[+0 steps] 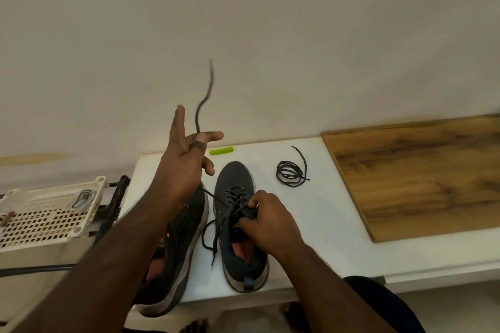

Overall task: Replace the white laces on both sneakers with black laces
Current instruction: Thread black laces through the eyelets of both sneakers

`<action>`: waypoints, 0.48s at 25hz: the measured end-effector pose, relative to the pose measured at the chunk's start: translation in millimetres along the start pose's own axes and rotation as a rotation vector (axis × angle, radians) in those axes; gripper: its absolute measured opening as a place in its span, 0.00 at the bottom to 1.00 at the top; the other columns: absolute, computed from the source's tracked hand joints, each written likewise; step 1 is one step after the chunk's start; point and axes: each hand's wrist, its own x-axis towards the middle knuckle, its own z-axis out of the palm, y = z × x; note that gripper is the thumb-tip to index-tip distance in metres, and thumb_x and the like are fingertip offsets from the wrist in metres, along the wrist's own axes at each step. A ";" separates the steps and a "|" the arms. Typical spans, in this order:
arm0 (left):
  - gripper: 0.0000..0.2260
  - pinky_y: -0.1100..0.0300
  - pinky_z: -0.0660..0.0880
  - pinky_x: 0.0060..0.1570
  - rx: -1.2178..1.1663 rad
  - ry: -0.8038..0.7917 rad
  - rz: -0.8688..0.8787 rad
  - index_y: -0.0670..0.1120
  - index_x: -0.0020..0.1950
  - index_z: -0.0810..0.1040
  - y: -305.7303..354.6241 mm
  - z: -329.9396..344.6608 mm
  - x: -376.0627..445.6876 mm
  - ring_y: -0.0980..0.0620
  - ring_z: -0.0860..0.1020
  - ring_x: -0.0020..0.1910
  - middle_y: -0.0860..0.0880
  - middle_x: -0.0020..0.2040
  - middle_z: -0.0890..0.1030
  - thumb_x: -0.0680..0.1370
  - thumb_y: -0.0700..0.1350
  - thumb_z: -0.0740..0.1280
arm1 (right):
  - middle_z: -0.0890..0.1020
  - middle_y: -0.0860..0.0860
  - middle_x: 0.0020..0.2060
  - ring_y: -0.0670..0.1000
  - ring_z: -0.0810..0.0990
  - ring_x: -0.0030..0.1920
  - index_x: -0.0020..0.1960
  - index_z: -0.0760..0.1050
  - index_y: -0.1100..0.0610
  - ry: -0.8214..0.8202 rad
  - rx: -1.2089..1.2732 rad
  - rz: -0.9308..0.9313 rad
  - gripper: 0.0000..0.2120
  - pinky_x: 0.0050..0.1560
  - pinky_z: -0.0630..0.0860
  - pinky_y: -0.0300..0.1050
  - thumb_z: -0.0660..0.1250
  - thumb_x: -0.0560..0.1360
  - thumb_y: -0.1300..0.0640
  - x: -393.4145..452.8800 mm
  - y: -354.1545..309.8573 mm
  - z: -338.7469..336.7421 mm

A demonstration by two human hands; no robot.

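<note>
Left hand (184, 162) is raised, pinching the black lace (201, 113) end, its tip blurred. Right hand (266, 220) grips the right sneaker (238, 224) at its tongue on the white table (324, 224). My worry: a hard pull could leave uneven ends or strip an eyelet.

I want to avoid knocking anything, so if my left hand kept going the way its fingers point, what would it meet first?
Nothing nearby, it seems: the left hand points up and away toward the bare wall, pinching the black lace. Depth is hard to judge.
</note>
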 end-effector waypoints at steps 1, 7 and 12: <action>0.20 0.64 0.74 0.34 0.043 -0.058 -0.006 0.60 0.76 0.60 -2.0 1.0 -5.5 0.55 0.79 0.32 0.60 0.53 0.84 0.85 0.46 0.57 | 0.72 0.42 0.45 0.45 0.76 0.42 0.45 0.65 0.42 -0.001 0.007 0.002 0.13 0.38 0.71 0.41 0.70 0.68 0.46 -0.5 -0.3 -0.7; 0.14 0.74 0.69 0.45 0.563 -0.216 -0.143 0.59 0.56 0.81 -55.8 10.6 -52.7 0.66 0.78 0.44 0.59 0.51 0.84 0.81 0.41 0.63 | 0.75 0.43 0.46 0.44 0.75 0.44 0.46 0.72 0.45 0.035 0.070 -0.027 0.12 0.40 0.71 0.38 0.72 0.67 0.47 0.2 -2.0 -4.7; 0.17 0.68 0.70 0.56 0.498 -0.228 -0.043 0.57 0.66 0.78 -73.5 22.9 -55.7 0.64 0.76 0.55 0.64 0.56 0.79 0.79 0.45 0.66 | 0.76 0.41 0.41 0.42 0.77 0.40 0.44 0.73 0.44 0.028 0.092 -0.056 0.10 0.37 0.71 0.34 0.73 0.67 0.50 -1.0 -4.7 -5.3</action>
